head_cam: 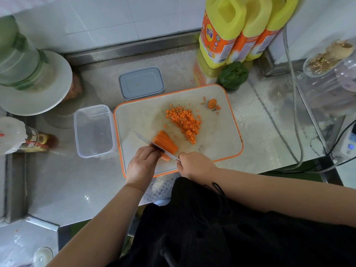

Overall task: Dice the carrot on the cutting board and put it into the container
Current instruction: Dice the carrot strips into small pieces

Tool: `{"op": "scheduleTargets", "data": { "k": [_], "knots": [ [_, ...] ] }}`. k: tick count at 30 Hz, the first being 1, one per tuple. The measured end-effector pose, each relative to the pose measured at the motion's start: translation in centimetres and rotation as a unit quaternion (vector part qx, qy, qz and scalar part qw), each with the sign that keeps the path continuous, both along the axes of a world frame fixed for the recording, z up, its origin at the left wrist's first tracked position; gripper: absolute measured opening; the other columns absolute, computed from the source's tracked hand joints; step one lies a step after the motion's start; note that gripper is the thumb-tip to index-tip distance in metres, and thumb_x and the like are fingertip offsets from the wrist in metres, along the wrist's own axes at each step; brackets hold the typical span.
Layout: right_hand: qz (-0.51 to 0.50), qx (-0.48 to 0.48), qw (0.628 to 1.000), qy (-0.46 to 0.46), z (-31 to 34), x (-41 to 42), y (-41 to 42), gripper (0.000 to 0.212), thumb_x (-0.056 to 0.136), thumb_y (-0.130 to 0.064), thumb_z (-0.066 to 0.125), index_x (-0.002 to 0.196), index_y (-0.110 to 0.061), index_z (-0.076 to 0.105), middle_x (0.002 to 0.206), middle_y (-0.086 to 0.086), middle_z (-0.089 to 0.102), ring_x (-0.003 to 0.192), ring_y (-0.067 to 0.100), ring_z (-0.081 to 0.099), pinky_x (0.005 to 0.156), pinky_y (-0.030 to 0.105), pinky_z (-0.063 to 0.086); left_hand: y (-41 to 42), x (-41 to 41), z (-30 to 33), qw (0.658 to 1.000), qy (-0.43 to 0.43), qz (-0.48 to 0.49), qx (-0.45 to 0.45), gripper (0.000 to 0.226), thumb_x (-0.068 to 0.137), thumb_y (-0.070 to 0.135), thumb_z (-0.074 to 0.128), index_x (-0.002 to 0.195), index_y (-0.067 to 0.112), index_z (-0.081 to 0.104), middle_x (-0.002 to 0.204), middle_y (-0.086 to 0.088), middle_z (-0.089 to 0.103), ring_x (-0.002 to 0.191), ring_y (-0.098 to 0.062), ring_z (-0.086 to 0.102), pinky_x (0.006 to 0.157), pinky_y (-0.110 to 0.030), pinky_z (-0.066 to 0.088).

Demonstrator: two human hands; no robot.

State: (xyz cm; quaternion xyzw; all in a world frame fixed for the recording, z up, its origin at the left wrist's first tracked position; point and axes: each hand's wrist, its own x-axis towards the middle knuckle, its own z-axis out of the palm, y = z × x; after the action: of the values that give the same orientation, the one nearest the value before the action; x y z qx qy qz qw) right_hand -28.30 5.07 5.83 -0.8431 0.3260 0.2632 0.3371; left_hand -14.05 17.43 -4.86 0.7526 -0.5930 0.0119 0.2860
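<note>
Slicing carrot strips at the near edge of the cutting board (221, 143).

The left hand (141, 166) has its fingers curled down on the near end of the stacked carrot strips (165, 144), pinning them to the board, while the right hand (194, 164) is clenched around the handle of the knife (152, 144), whose blade lies across the strips just beside the left knuckles. A heap of diced carrot (185, 121) sits at the board's middle, with bare board to its right and far left; carrot end scraps (212, 104) lie near the far right corner. The clear container (94, 131) stands empty, touching the board's left edge, and its grey lid (141, 82) lies on the tabletop (73, 189) just beyond the far edge. Yellow bottles (237, 29) crowd the far right corner.
</note>
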Motion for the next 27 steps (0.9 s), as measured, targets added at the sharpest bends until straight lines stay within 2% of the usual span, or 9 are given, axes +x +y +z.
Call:
{"op": "scheduleTargets", "data": {
  "k": [5, 10, 13, 17, 20, 22, 25, 27],
  "knots": [
    [-0.002, 0.0, 1.0, 0.011, 0.0, 0.7, 0.1, 0.026, 0.101, -0.022, 0.037, 0.09, -0.006, 0.054, 0.074, 0.004, 0.047, 0.072, 0.023, 0.048, 0.062, 0.033, 0.038, -0.1, 0.0, -0.1, 1.0, 0.003, 0.002, -0.011, 0.01, 0.08, 0.002, 0.07, 0.088, 0.007, 0.073, 0.094, -0.006, 0.068, 0.093, -0.018, 0.055, 0.084, -0.023, 0.047],
    [0.015, -0.014, 0.999, 0.032, -1.2, 2.7, -0.2, 0.021, 0.097, -0.011, 0.042, 0.08, -0.007, 0.054, 0.067, 0.005, 0.046, 0.06, 0.021, 0.046, 0.047, 0.029, 0.031, -0.1, 0.0, -0.4, 1.0, 0.007, 0.002, -0.01, 0.01, 0.082, 0.003, 0.068, 0.089, 0.007, 0.074, 0.097, -0.006, 0.069, 0.096, -0.019, 0.056, 0.085, -0.024, 0.048],
    [0.011, -0.017, 0.999, 0.033, -1.6, 3.6, -0.1, 0.02, 0.098, -0.012, 0.043, 0.089, -0.006, 0.06, 0.066, 0.003, 0.045, 0.067, 0.024, 0.052, 0.049, 0.029, 0.034, -0.1, 0.0, -0.4, 1.0, 0.012, 0.002, -0.006, 0.011, 0.081, 0.002, 0.069, 0.09, 0.007, 0.074, 0.098, -0.006, 0.069, 0.096, -0.02, 0.057, 0.083, -0.026, 0.05],
    [0.006, -0.012, 1.0, 0.024, -1.4, 4.4, -0.1, 0.024, 0.101, -0.022, 0.041, 0.087, -0.011, 0.055, 0.067, 0.002, 0.043, 0.069, 0.023, 0.05, 0.057, 0.031, 0.037, 0.0, 0.1, -0.2, 1.0, 0.012, -0.005, -0.01, 0.012, 0.082, 0.003, 0.067, 0.091, 0.008, 0.074, 0.098, -0.006, 0.068, 0.096, -0.021, 0.057, 0.082, -0.026, 0.05],
    [0.0, -0.006, 0.999, 0.034, -1.5, 3.4, -0.2, 0.027, 0.099, -0.019, 0.043, 0.075, -0.01, 0.05, 0.065, 0.002, 0.044, 0.066, 0.024, 0.052, 0.055, 0.031, 0.037, 0.1, 0.2, -0.3, 1.0, 0.014, -0.005, -0.009, 0.014, 0.082, 0.0, 0.068, 0.093, 0.007, 0.074, 0.099, -0.007, 0.068, 0.097, -0.021, 0.058, 0.084, -0.027, 0.051],
    [-0.002, 0.004, 0.999, 0.052, -1.2, 1.9, -0.2, 0.032, 0.098, -0.017, 0.042, 0.066, -0.011, 0.042, 0.065, 0.003, 0.042, 0.061, 0.022, 0.046, 0.056, 0.031, 0.035, 0.1, 0.1, -0.5, 1.0, 0.016, -0.008, -0.003, 0.016, 0.083, 0.0, 0.066, 0.095, 0.008, 0.074, 0.101, -0.006, 0.068, 0.098, -0.022, 0.058, 0.085, -0.027, 0.051],
    [-0.005, 0.009, 0.997, 0.08, -0.6, 0.8, -0.3, 0.035, 0.1, -0.022, 0.038, 0.066, -0.016, 0.039, 0.069, 0.001, 0.043, 0.064, 0.02, 0.044, 0.061, 0.032, 0.036, 0.2, 0.2, -0.6, 1.0, 0.016, -0.014, -0.001, 0.016, 0.086, 0.002, 0.063, 0.096, 0.008, 0.073, 0.103, -0.006, 0.068, 0.099, -0.021, 0.058, 0.088, -0.028, 0.05],
    [-0.008, 0.01, 0.997, 0.081, -0.7, 1.0, -0.1, 0.032, 0.099, -0.02, 0.039, 0.069, -0.012, 0.043, 0.069, 0.002, 0.043, 0.064, 0.019, 0.043, 0.058, 0.031, 0.035, 0.2, 0.1, -0.6, 1.0, 0.016, -0.008, -0.006, 0.014, 0.085, 0.002, 0.066, 0.095, 0.008, 0.074, 0.102, -0.006, 0.068, 0.099, -0.021, 0.058, 0.088, -0.027, 0.051]
  ]
}}
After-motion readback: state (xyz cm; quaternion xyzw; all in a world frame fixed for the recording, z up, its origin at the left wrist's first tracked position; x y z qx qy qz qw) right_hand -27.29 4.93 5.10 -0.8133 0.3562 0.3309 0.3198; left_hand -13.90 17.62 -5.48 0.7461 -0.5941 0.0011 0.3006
